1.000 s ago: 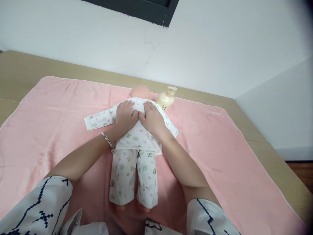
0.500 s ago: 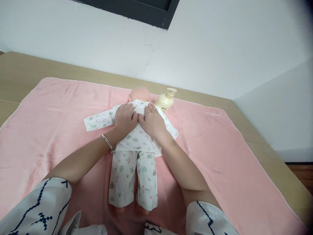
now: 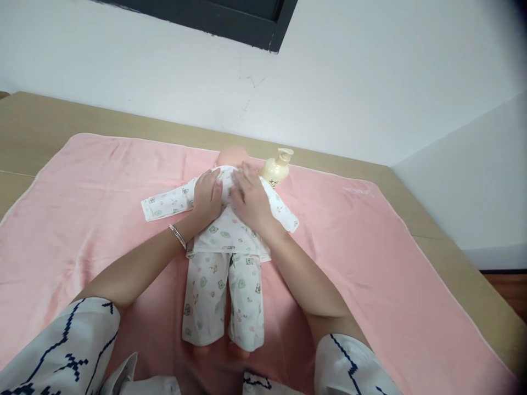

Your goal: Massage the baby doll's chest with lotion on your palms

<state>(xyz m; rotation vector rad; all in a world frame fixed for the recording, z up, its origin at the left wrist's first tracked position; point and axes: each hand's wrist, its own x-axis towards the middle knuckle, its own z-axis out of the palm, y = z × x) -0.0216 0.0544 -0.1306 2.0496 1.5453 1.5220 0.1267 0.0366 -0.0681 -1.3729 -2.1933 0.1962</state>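
Note:
A baby doll (image 3: 231, 156) lies with its head at the far side and its feet toward me. It wears a white printed top (image 3: 226, 233) and matching trousers (image 3: 206, 299). My left hand (image 3: 208, 195) rests flat on the left side of the doll's chest, fingers stretched out. On the other side of the chest is my right hand (image 3: 252, 200), its fingers extended toward the doll's neck and slightly blurred. Both hands are open and hold nothing. A silver bangle (image 3: 177, 236) circles my left wrist.
The doll lies on a pink blanket (image 3: 349, 247) spread over a wooden surface (image 3: 94, 116). A cream pump bottle (image 3: 276, 167) leans or stands right of the doll's head. Behind rises a white wall (image 3: 337, 82) with a dark frame (image 3: 247, 24).
My hands have moved apart; their thumbs met before. My right fingers have shifted up toward the doll's neck. The view has tilted slightly, while the doll and bottle keep their places.

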